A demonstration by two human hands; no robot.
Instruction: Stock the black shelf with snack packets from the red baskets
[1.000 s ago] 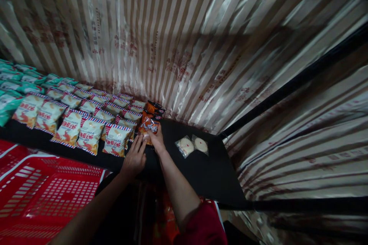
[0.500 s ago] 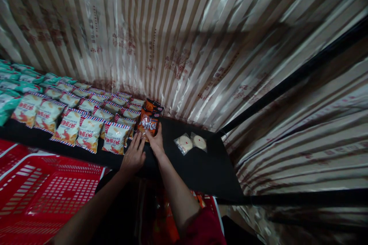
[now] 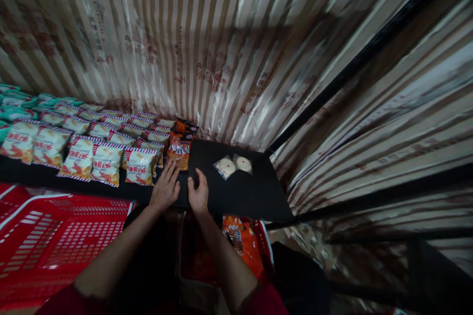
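An orange snack bag point(image 3: 179, 150) stands on the black shelf point(image 3: 240, 194), at the right end of the rows of white snack bags point(image 3: 140, 165). My left hand point(image 3: 165, 188) is at its lower front, fingers stretched out and the fingertips seemingly against the bag. My right hand point(image 3: 198, 192) is just right of it and nearer to me, apart from the bag, thumb and fingers spread with nothing between them. More orange bags stand behind the front one, partly hidden. Two round pale items in clear wrappers point(image 3: 226, 167) lie on the shelf further right.
A red basket point(image 3: 84, 226) is below the shelf at left. Another basket under my right forearm holds orange packages point(image 3: 242, 246). Green bags point(image 3: 22, 101) fill the far left. Striped sheeting point(image 3: 207, 44) hangs behind, and a black pole point(image 3: 332, 86) slants at right.
My right hand has let go of the orange bag and drawn back toward me. My left hand stays at the bag's lower front. The view has shifted slightly to the right.
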